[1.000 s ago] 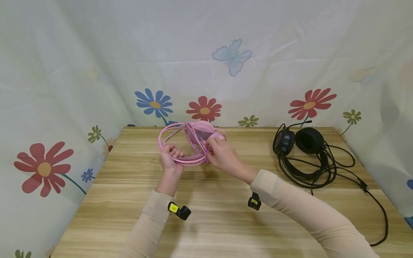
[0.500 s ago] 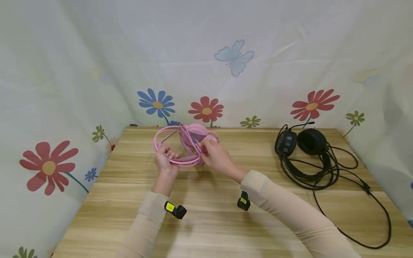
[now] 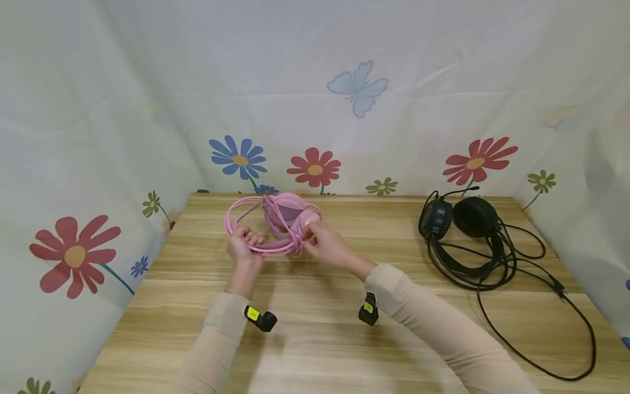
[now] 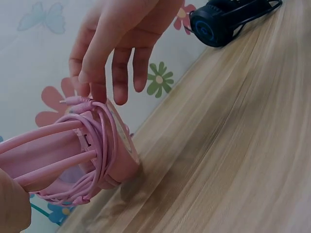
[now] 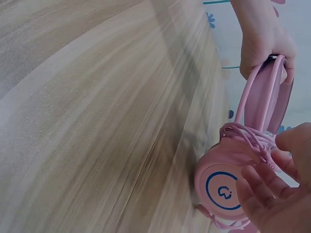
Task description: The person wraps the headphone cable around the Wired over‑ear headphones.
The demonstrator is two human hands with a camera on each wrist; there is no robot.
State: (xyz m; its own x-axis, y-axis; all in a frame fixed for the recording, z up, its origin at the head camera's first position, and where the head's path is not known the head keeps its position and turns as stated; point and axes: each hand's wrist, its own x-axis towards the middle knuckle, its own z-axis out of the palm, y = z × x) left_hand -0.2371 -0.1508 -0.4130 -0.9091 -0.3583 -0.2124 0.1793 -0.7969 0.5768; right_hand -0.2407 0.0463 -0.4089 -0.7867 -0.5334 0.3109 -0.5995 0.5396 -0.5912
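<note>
My left hand (image 3: 243,249) grips the headband of a pink headset (image 3: 286,206) low over the table, its ear cups toward the far side. Wound around the headband arms, next to one ear cup, is its pink cable (image 4: 103,145). At the top of the winding, two thin plugs (image 4: 77,100) stick out in the left wrist view. The fingertips of my right hand (image 3: 327,246) are right at these plugs, the fingers spread and loosely straight. A round blue logo (image 5: 223,191) marks the near ear cup in the right wrist view.
A black headset (image 3: 474,216) lies at the right of the wooden table (image 3: 315,339). Its black cable (image 3: 590,339) loops toward the front right. Flower-printed cloth (image 3: 423,126) hangs behind and along the sides.
Both hands and the pink headset have shifted a little left and toward me. The right fingers, earlier pinching a cable end with a shiny tip, now look loosened beside the winding.
</note>
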